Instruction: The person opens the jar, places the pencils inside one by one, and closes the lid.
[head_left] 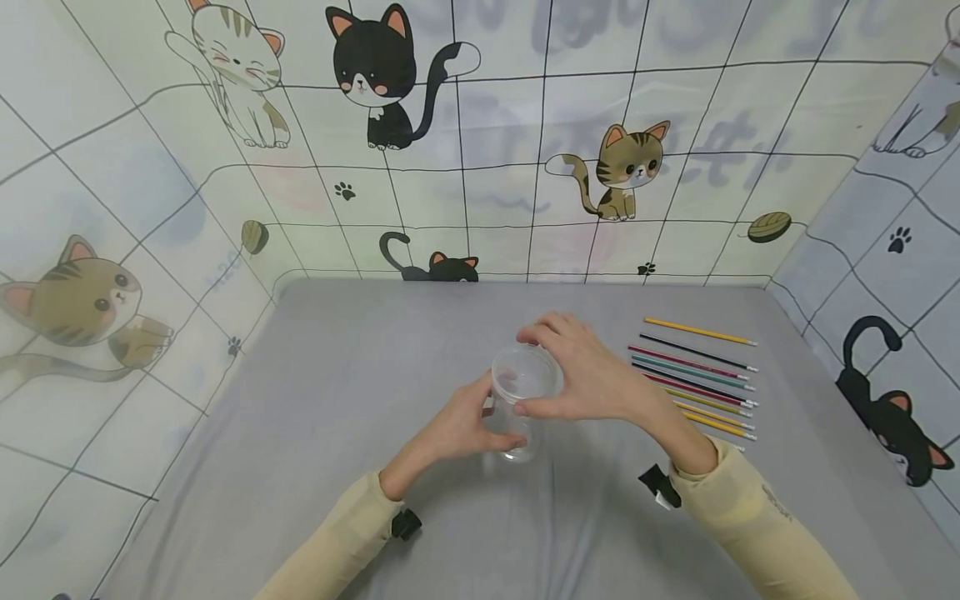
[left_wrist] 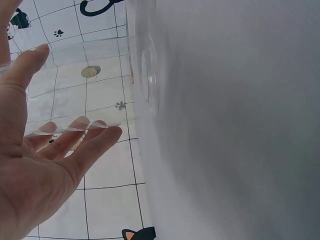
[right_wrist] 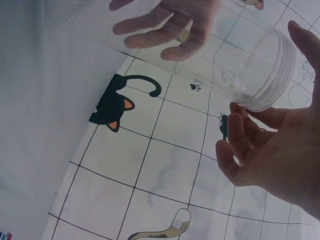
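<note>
A tall clear plastic jar (head_left: 519, 452) stands on the grey cloth in front of me, its round see-through lid (head_left: 527, 373) at the top. My left hand (head_left: 463, 423) holds the jar's body from the left, thumb in front. In the left wrist view the left hand's fingers (left_wrist: 90, 150) show along the transparent wall. From the right, my right hand (head_left: 581, 371) spans the lid, thumb on the near side and fingers on the far side. The right wrist view shows the lid's rim (right_wrist: 270, 70) between that thumb and fingers. The jar's interior shows no contents.
Several pencils (head_left: 693, 364) lie side by side to the right, partly behind my right forearm. Grey cloth (head_left: 360, 375) covers the tabletop. Cat-printed white sheets (head_left: 495, 192) rise at the back and both sides.
</note>
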